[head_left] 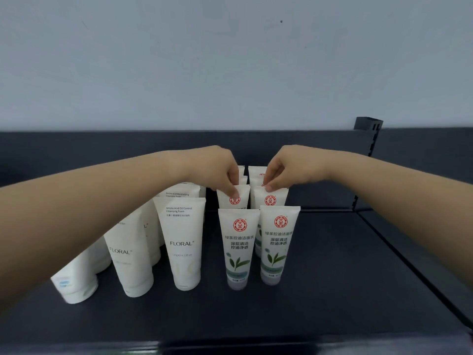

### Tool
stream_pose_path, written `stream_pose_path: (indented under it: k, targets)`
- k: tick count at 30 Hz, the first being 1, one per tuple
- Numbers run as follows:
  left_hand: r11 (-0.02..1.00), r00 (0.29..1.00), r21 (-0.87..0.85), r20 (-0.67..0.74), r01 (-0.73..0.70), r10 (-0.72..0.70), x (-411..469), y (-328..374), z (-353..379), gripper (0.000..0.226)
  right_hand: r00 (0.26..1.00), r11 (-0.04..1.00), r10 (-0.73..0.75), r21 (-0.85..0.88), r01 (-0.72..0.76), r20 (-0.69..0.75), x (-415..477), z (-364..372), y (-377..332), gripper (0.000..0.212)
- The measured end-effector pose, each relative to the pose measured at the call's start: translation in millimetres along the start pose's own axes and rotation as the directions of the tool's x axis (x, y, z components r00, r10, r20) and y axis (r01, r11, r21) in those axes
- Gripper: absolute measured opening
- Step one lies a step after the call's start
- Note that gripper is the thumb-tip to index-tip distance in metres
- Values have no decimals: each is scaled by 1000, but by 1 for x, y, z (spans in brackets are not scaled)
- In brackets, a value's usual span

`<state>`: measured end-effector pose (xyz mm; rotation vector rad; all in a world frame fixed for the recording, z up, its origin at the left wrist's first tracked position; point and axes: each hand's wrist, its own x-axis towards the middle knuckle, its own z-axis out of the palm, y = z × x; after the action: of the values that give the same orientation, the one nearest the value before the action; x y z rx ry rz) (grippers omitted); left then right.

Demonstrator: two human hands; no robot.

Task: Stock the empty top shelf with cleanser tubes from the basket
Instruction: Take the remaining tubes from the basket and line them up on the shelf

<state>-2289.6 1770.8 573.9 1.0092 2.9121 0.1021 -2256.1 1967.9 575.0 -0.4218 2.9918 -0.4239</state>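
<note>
Both hands reach over the shelf (332, 265) toward its back edge. FLORAL tubes (181, 242) stand on their caps in the shelf's left part, the nearest close to the front edge. Just right of them, the left hand (215, 170) pinches the top seam of the left tube (234, 199), second from the front in a leaf-printed row. Beside it, the right hand (289, 167) pinches the top of the right tube (271, 201), second in the neighbouring row. Front tubes (238, 242) stand upright just before the held pair, with more behind.

Rear tubes (256, 172) partly behind front tubes (239, 242)
</note>
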Motion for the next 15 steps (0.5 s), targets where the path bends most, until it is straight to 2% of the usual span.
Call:
stream_pose_path:
  k: [6,15]
  targets:
    - [1000,996,-11,84,13,-12,6,-4,12,23,1000,1000,15,9,-15,10,2,12,2,19]
    - [997,997,-83,83,-4,11,10,-7,15,19,998,991,23,132,-30,52,4,22,8,8]
